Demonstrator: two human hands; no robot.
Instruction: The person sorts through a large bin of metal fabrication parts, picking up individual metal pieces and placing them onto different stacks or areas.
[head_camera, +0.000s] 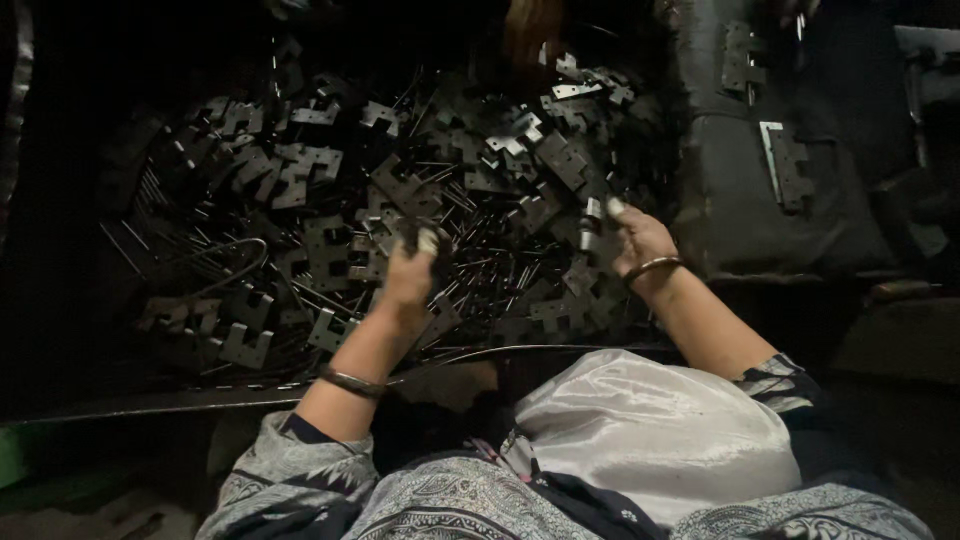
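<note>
Fingers (428, 240) of the left hand (410, 275) were curled together around a dark metal plate (412, 232), the thumb pressed over its top; those of the right hand (640, 243) pinched a small bright metal piece (592, 222), held upright just above the heap.

Largest of all was the dark tray (120, 405) that carried the work, its near edge running across in front of the person's lap. It was filled by a pile of notched hinge plates (400, 190) mixed with thin metal pins (490, 265) — both hands hung over the near middle of that pile, the left one nearer the tray's centre, the right one close to its right edge. Beyond the right edge stood a dark block (840, 200) with a few more plates (790, 165) lying on it. A shiny white cloth (650, 425) covered the lap. Each wrist wore a metal bangle — left (352, 382) and right (652, 267).
</note>
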